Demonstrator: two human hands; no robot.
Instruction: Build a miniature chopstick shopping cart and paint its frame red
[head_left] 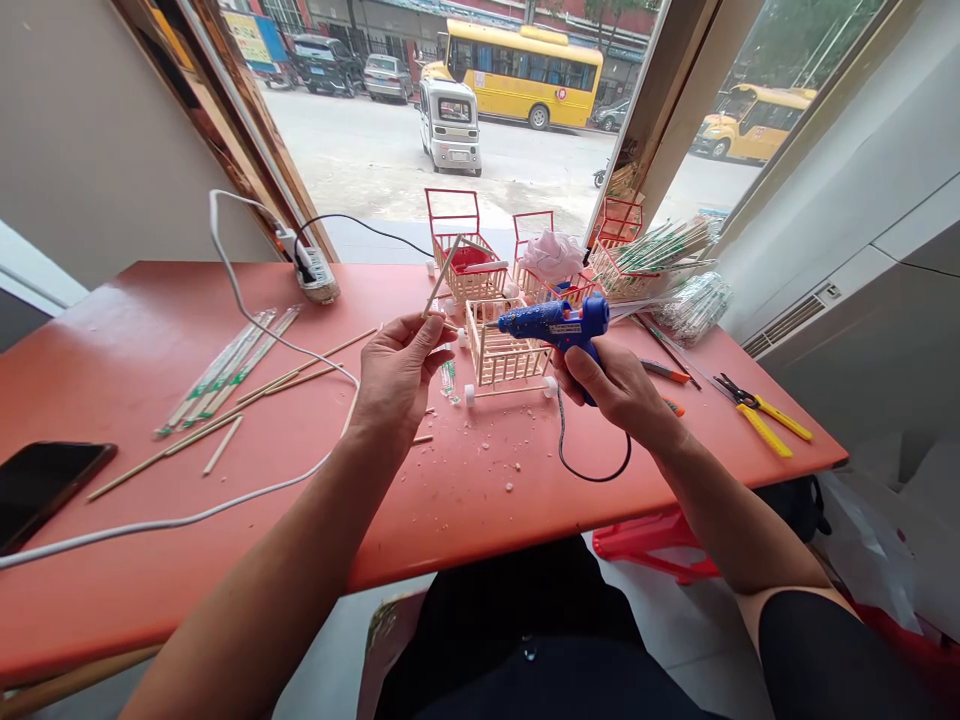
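My left hand (396,378) is closed in a pinch on joined thin wooden sticks (442,278), which rise at a slant above the fingers. My right hand (619,392) wraps round the handle of a blue hot glue gun (559,320). Its nozzle points left, toward the sticks, with a small gap between. Just beneath the gun stands a little cart (513,366) built of wooden sticks with white wheels, partly covered by the gun. A clear glue stick (637,306) seems to stick out of the gun's back.
Behind stand red-trimmed carts (453,215), one holding a pink-white bundle (553,254). Wrapped chopsticks (217,372), loose sticks (262,392) and a phone (52,485) lie left. A white cable (247,490) crosses the table (450,530). Yellow-handled pliers (765,415) lie right. A power strip (319,275) stands at back left.
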